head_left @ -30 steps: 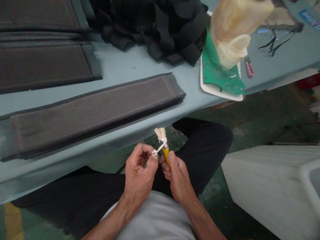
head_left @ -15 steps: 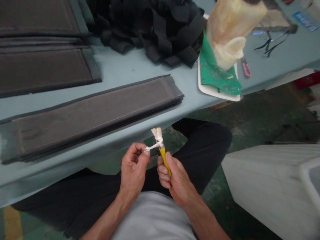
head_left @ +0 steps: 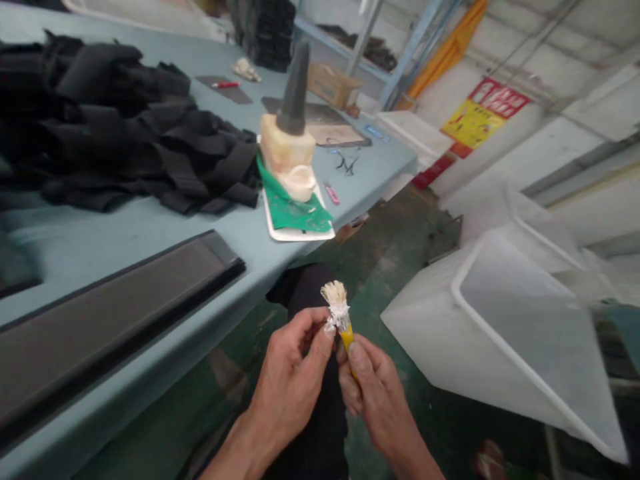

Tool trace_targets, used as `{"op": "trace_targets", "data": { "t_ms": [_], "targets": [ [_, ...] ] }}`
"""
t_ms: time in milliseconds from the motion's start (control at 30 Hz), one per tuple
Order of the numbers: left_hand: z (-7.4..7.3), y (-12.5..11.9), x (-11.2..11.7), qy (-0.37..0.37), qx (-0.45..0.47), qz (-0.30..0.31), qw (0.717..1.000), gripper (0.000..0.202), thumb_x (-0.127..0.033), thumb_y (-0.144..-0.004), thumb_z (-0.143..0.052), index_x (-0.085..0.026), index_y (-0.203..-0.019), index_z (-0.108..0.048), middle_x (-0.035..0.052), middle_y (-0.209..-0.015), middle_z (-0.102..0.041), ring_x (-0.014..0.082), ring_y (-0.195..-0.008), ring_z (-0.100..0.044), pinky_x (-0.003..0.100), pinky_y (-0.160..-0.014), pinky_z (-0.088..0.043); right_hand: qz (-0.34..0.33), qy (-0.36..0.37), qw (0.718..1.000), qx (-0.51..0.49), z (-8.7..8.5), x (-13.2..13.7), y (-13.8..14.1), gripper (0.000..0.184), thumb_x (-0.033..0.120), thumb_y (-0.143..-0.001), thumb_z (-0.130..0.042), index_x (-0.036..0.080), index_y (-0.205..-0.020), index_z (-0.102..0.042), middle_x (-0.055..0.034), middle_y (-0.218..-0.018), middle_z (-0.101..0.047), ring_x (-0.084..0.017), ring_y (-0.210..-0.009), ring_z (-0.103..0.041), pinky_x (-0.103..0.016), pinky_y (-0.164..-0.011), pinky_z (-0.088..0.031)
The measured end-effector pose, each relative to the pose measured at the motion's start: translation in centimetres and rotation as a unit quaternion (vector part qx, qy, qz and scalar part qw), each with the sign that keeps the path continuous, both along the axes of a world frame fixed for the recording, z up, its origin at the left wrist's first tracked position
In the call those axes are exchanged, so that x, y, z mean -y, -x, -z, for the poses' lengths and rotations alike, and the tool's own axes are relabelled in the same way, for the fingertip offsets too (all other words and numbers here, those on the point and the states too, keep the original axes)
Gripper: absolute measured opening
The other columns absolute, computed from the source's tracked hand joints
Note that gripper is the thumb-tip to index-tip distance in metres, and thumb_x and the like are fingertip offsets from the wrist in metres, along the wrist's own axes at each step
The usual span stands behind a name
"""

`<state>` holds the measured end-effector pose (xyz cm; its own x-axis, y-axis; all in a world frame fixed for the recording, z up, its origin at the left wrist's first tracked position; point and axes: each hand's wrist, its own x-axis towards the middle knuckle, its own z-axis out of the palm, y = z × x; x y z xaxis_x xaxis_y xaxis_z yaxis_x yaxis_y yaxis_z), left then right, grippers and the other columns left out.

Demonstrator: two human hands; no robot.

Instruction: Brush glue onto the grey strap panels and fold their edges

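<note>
A small brush (head_left: 339, 312) with a yellow handle and pale, glue-caked bristles stands upright over my lap. My right hand (head_left: 375, 393) is closed round the yellow handle. My left hand (head_left: 293, 380) pinches the white crust just below the bristles with thumb and fingertips. Both hands are below the front edge of the blue-grey table (head_left: 150, 230).
A stack of long dark foam strips (head_left: 110, 313) lies along the table's near edge. Behind it is a heap of black fabric pieces (head_left: 125, 143). A glue-coated container with a dark cone top (head_left: 290, 150) stands on a green sheet over a white tray (head_left: 300, 230). A white plastic bin (head_left: 510, 333) lies tipped on the floor at right.
The view has lifted and swung right, showing more of the room. My left hand has come back in from pulling a white strand sideways and now pinches the brush's neck.
</note>
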<state>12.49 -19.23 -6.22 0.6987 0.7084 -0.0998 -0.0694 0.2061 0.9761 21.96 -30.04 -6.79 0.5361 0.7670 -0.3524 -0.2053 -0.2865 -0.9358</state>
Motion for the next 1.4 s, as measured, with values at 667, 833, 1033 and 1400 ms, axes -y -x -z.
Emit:
{"op": "trace_targets", "data": {
  "t_ms": [667, 833, 1033, 1400],
  "targets": [
    [9.3, -13.7, 3.7, 0.217, -0.057, 0.145, 0.964, 0.029, -0.041, -0.073, -0.075, -0.018, -0.082, -0.060, -0.0032, -0.068, -0.062, 0.0110, -0.060, -0.058, 0.025, -0.065, -0.052, 0.227, 0.058, 0.969, -0.079, 8.5, 5.7, -7.7, 0.068, 0.086, -0.074, -0.068, 0.019, -0.078, -0.055, 0.0106, -0.049, -0.038, -0.005, -0.039, -0.028, -0.017, -0.036, -0.025],
    [9.9, -14.6, 3.6, 0.229, -0.056, 0.161, 0.958, 0.035, -0.041, -0.069, -0.084, -0.018, -0.081, -0.061, -0.0030, -0.070, -0.062, 0.0115, -0.060, -0.058, 0.026, -0.064, -0.051, 0.244, 0.060, 0.963, -0.100, 8.8, 5.6, -8.3, 0.070, 0.088, -0.069, -0.070, 0.020, -0.076, -0.055, 0.0117, -0.047, -0.036, -0.004, -0.038, -0.026, -0.017, -0.035, -0.023],
    [9.6, -13.7, 3.3, 0.237, -0.042, 0.168, 0.956, 0.033, -0.034, -0.070, -0.086, -0.016, -0.091, -0.067, -0.0008, -0.082, -0.066, 0.0113, -0.069, -0.058, 0.023, -0.066, -0.050, 0.252, 0.056, 0.958, -0.126, 8.2, 5.5, -8.5, 0.071, 0.089, -0.067, -0.070, 0.021, -0.073, -0.052, 0.0122, -0.046, -0.034, -0.004, -0.037, -0.024, -0.018, -0.035, -0.023],
    [8.9, -12.5, 2.6, 0.340, 0.027, 0.205, 0.918, 0.041, -0.044, -0.069, -0.064, -0.014, -0.096, -0.071, 0.0090, -0.085, -0.072, 0.0202, -0.078, -0.064, 0.030, -0.069, -0.053, 0.236, 0.045, 0.964, -0.111, 6.3, 5.2, -7.7, 0.069, 0.089, -0.071, -0.068, 0.022, -0.072, -0.051, 0.0122, -0.047, -0.030, -0.004, -0.038, -0.019, -0.019, -0.035, -0.019]
  ]
}}
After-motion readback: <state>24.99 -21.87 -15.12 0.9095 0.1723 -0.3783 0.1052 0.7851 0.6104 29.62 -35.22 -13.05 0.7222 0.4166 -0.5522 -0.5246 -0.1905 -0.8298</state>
